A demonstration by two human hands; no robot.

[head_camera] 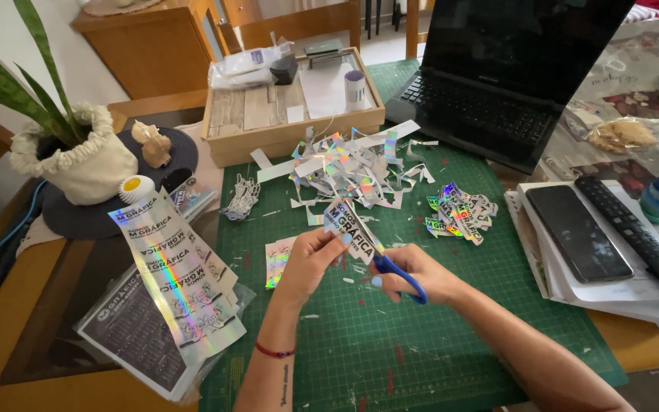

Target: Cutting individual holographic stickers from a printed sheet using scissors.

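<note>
At the far left of the frame a snake plant in a cream fabric pot (85,164) stood on a dark round mat (78,217), with a small white-and-yellow roll (136,188) just beside it. Below that, lower left, holographic sticker strips (177,278) lay fanned over a dark printed sheet in a clear sleeve (135,336). Moving right, there was the green cutting mat (421,343) filling the centre, and over it the left hand (306,263), a red thread bracelet at the wrist, pinched a single holographic sticker (348,227) between thumb and fingertips, holding it tilted up off the mat at centre frame. Right beside it the right hand (421,278) was clenched through the handles of blue-handled scissors (394,271), whose blades met the sticker's lower edge. Behind the hands, upper centre, a heap of silvery offcuts (352,172) sprawled in front of a shallow wooden tray (291,114) holding bits and a small white tub. To the right of the hands sat a small pile of cut stickers (459,212). Upper right, an open black laptop (497,84) leaned over the mat's edge. Far right, a dark smartphone (577,233) and a black remote control (634,236) rested side by side on a stack of white papers (619,297).
</note>
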